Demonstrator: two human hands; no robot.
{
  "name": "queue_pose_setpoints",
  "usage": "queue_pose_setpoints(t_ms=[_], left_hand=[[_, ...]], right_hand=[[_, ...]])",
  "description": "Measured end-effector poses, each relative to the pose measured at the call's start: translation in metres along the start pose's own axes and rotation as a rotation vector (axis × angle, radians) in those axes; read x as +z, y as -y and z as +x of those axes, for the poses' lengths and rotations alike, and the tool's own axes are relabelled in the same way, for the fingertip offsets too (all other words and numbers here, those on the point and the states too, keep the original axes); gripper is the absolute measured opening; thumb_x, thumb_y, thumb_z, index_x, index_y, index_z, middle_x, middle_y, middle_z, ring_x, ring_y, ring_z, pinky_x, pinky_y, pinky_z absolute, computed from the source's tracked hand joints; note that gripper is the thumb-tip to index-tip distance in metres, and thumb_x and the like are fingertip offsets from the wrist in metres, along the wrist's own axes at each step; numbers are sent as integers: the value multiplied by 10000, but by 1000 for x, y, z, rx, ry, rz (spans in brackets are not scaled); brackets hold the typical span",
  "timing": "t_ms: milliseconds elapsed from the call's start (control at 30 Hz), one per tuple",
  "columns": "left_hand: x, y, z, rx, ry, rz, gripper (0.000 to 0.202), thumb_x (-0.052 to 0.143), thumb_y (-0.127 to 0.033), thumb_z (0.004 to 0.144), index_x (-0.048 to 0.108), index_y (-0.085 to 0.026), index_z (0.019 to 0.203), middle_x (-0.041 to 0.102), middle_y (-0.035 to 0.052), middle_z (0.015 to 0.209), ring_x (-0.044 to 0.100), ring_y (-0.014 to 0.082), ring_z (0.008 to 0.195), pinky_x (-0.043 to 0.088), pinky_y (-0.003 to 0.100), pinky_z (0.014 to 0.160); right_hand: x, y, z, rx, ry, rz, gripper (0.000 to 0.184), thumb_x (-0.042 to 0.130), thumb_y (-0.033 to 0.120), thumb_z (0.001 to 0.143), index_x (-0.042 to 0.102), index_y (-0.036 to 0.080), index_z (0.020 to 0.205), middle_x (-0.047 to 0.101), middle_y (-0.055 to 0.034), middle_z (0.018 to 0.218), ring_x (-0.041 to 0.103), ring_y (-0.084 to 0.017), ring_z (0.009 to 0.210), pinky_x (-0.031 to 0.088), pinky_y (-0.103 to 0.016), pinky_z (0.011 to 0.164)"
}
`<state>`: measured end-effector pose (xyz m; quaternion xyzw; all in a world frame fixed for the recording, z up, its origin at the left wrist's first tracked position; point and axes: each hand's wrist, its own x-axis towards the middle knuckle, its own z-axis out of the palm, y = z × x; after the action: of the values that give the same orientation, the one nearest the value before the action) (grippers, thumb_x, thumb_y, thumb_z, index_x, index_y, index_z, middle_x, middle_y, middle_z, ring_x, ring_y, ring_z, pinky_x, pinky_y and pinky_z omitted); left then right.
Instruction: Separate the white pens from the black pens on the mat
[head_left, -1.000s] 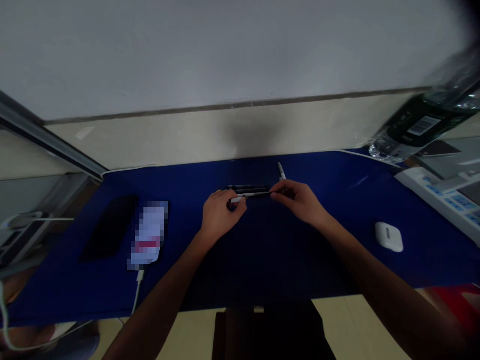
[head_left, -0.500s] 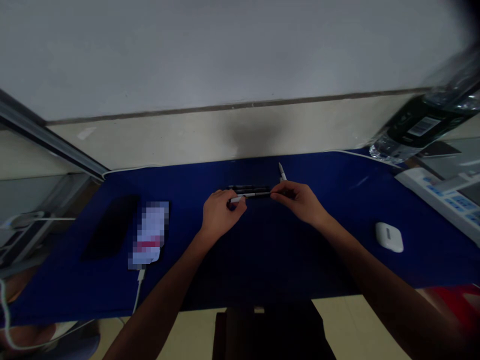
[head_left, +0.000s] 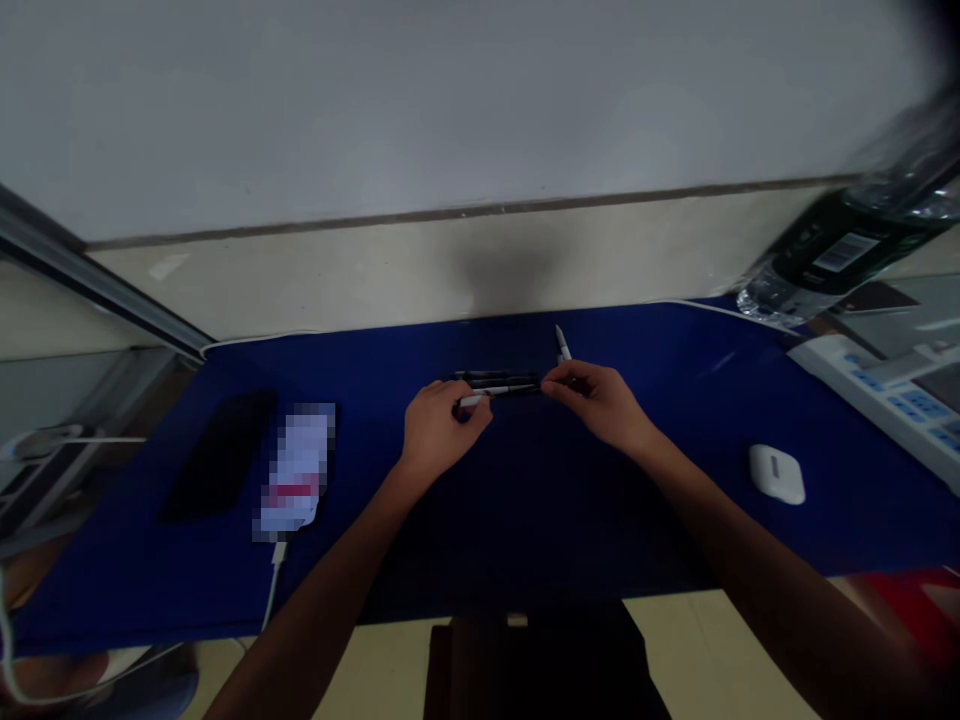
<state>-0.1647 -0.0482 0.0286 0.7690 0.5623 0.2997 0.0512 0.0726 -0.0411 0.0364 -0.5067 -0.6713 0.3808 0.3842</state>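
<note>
On a dark blue mat [head_left: 525, 500], my left hand [head_left: 435, 432] is curled closed around the white end of a black pen [head_left: 501, 389] that lies crosswise. My right hand [head_left: 600, 400] pinches the pen's other end. A second pen [head_left: 562, 344] sticks up from behind my right hand's fingers, white tip pointing away. More dark pens [head_left: 495, 377] lie on the mat just beyond the held one.
A phone [head_left: 296, 468] on a white cable [head_left: 271, 585] and a black phone [head_left: 217, 455] lie at the left. A white earbud case [head_left: 777, 472] sits at the right, with a keyboard-like device [head_left: 885, 395] and a plastic bottle [head_left: 847, 245] beyond.
</note>
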Motion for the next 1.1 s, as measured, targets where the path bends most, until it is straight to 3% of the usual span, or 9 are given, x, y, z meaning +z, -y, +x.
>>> queue_pose_setpoints(t_ms=[133, 400, 600, 700, 867, 1100], left_hand=[[0, 0, 0, 5, 5, -9, 228, 560, -332, 850, 594, -198, 669, 571, -6, 604, 549, 155, 615, 375, 274, 600], [-1, -1, 0, 0, -4, -4, 223, 564, -327, 846, 589, -195, 668, 561, -8, 596, 542, 156, 618, 369, 273, 597], [-1, -1, 1, -7, 6, -21, 232, 550, -334, 847, 586, -196, 665, 563, -3, 603, 542, 157, 620, 368, 270, 600], [-1, -2, 1, -5, 13, -21, 236, 548, -334, 848, 574, -198, 657, 559, -6, 594, 538, 158, 619, 366, 272, 602], [-2, -2, 1, -12, 1, -19, 239, 551, -337, 850, 567, -199, 655, 551, -8, 590, 540, 157, 615, 366, 275, 601], [-1, -1, 1, -12, 10, -24, 223, 564, -331, 843, 590, -200, 663, 565, -8, 598, 544, 157, 616, 372, 273, 594]], right_hand=[[-1, 0, -1, 17, 52, -28, 405, 519, 501, 910, 671, 183, 711, 631, -29, 659, 543, -142, 595, 380, -280, 558], [2, -1, 0, -44, -39, 5, 217, 645, 407, 843, 689, 208, 916, 669, -26, 796, 555, -143, 644, 407, -274, 599], [0, 2, -2, -27, -3, -2, 392, 497, 478, 931, 675, 178, 754, 640, -31, 696, 550, -144, 618, 381, -274, 572], [1, 3, -2, -51, -29, -17, 318, 534, 454, 917, 667, 187, 808, 617, -15, 685, 512, -130, 583, 359, -269, 545], [2, 2, -1, -91, -63, -18, 199, 617, 396, 872, 676, 215, 929, 665, -32, 844, 553, -143, 658, 393, -276, 592], [0, 2, -2, -39, 3, -78, 356, 516, 474, 919, 682, 190, 783, 638, -32, 681, 539, -151, 606, 377, -283, 550]])
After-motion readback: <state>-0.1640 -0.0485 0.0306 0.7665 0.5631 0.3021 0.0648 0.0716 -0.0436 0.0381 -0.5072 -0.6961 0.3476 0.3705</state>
